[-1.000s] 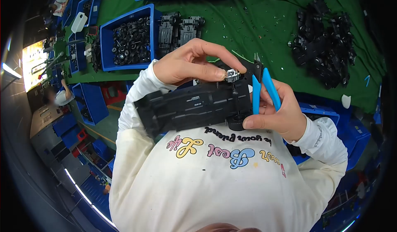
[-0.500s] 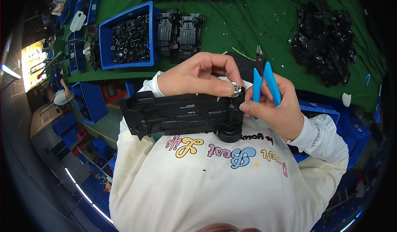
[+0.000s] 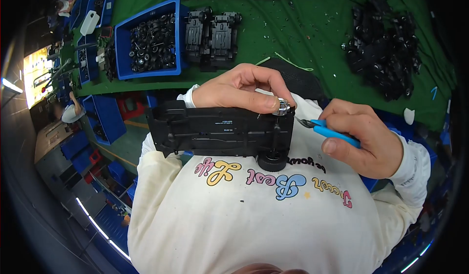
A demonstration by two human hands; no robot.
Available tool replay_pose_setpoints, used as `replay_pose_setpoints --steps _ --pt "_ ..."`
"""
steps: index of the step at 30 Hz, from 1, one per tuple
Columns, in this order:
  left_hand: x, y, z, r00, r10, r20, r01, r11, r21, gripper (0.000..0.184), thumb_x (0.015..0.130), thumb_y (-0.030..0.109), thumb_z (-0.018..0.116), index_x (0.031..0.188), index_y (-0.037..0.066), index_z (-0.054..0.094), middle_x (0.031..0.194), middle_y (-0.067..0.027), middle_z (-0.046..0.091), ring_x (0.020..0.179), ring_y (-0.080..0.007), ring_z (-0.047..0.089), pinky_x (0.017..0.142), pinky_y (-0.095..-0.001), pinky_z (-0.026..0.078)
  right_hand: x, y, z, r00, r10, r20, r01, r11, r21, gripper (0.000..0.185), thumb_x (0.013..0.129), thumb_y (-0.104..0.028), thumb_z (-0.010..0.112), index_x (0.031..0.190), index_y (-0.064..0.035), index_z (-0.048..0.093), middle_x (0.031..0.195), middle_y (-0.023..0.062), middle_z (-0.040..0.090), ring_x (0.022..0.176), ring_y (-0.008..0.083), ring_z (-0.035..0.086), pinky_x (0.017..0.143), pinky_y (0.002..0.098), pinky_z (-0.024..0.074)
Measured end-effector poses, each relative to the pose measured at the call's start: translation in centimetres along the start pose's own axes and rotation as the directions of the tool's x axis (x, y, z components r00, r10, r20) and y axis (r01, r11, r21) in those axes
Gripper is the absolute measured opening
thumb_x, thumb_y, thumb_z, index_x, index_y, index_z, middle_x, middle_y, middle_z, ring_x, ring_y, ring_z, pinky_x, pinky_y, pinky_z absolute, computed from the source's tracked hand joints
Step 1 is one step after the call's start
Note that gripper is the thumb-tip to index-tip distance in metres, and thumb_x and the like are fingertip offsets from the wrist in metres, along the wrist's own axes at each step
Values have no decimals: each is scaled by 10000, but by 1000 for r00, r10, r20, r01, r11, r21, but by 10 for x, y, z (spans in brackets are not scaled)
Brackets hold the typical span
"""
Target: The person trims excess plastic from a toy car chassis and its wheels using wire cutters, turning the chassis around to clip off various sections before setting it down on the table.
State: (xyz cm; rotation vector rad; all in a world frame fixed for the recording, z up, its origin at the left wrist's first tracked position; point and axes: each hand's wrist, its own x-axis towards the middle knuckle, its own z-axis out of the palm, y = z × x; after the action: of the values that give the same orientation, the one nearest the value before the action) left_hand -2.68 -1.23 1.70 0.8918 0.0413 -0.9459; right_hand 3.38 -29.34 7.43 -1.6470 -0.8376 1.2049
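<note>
My left hand (image 3: 239,91) is closed on a black toy car chassis (image 3: 210,130), held underside up in front of my chest. Its thumb and fingers grip the end with a shiny silver wheel hub (image 3: 283,107). Across the same axle, a black-tyred wheel (image 3: 271,160) hangs at the lower edge. In my right hand (image 3: 366,137) is a pair of blue-handled side cutters (image 3: 337,131), fingers wrapped round the handles. Their tips point left, close to the chassis end just below the silver hub; whether they touch it I cannot tell.
On the green-covered table (image 3: 293,25) stands a blue bin (image 3: 180,39) of small wheels. Beside it lie two black chassis (image 3: 223,37). A heap of black chassis (image 3: 383,52) sits at the right, near a black mesh cloth (image 3: 298,76). Another person (image 3: 71,113) is at far left.
My right hand has moved right and down, and the cutters have swung from pointing up to pointing left at the chassis end. The chassis has tilted slightly in my left hand.
</note>
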Motion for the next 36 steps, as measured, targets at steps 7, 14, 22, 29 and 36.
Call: replay_pose_setpoints --steps 7,14,22,29,36 --pt "0 -1 1 1000 -3 5 3 1000 -29 237 920 151 681 1095 -8 677 1040 -70 665 958 -82 600 844 -228 470 8 -11 -1 998 30 49 -25 994 -105 320 967 -227 584 799 45 608 874 168 564 734 271 514 643 376 431" --pt "0 -3 2 999 -33 -8 33 998 -47 220 913 148 690 1067 -7 676 1036 -70 667 925 -76 606 823 -225 476 17 -14 3 1000 7 -8 -8 995 -95 322 968 -213 597 788 46 661 653 194 575 666 319 549 593 434 438" --pt "0 -2 7 998 -50 -33 47 995 -88 205 907 151 703 1040 -3 677 1012 -69 678 913 -75 610 810 -227 480 24 -19 -2 995 71 64 -63 991 -121 352 979 -210 574 746 49 630 625 174 532 639 316 520 588 427 411" --pt "1 1 10 996 -66 -54 61 994 -90 198 904 162 715 1014 0 684 1002 -67 682 903 -80 616 815 -228 478 30 -27 -7 972 192 138 -176 977 -120 324 977 -206 590 787 53 632 680 163 539 634 300 505 574 403 390" --pt "1 4 10 994 -91 -66 88 995 -54 200 903 163 722 1010 -1 684 992 -63 682 899 -77 617 808 -225 482 31 -24 -6 969 193 153 -175 977 -120 364 991 -219 565 758 55 626 680 166 534 653 303 513 590 411 400"
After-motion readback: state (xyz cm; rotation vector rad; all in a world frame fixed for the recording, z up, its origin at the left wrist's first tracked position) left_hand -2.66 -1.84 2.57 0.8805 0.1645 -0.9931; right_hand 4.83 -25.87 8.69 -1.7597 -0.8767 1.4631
